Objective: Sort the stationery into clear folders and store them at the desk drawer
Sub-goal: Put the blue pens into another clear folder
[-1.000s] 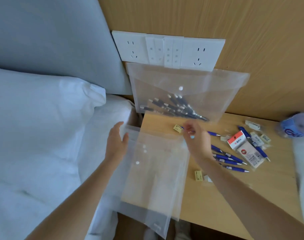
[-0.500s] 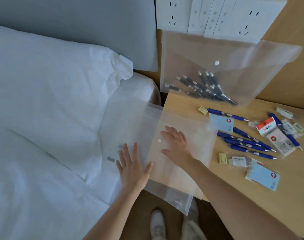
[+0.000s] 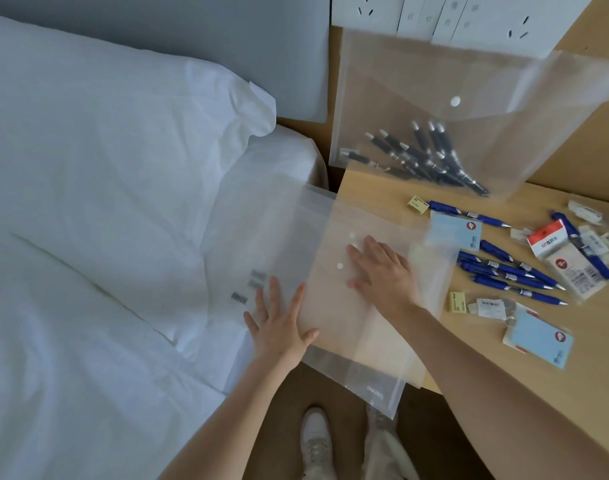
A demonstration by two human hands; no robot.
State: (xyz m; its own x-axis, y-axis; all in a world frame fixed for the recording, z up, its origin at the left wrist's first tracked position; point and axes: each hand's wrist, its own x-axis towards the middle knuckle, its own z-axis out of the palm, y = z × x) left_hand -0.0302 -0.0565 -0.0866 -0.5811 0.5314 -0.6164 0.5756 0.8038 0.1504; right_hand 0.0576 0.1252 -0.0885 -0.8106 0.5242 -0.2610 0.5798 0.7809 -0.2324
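1. Pens [image 3: 510, 271] on the desk are showing deep blue, silver tips.
2. Pens in the bag [image 3: 434, 157] at 12 o'clock are reading black and silver.
3. Sticky-note packs [image 3: 538, 336] are showing pale blue.
4. Desk [image 3: 555, 393] is showing light wood grain.
5. Bedding [image 3: 88, 168] is showing white.

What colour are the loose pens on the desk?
Blue, with silver tips, seen in the head view.

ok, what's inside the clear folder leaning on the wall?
The leaning folder holds a bundle of black pens, lying in its bottom corner. Nothing else shows through the plastic; blur hides finer detail.
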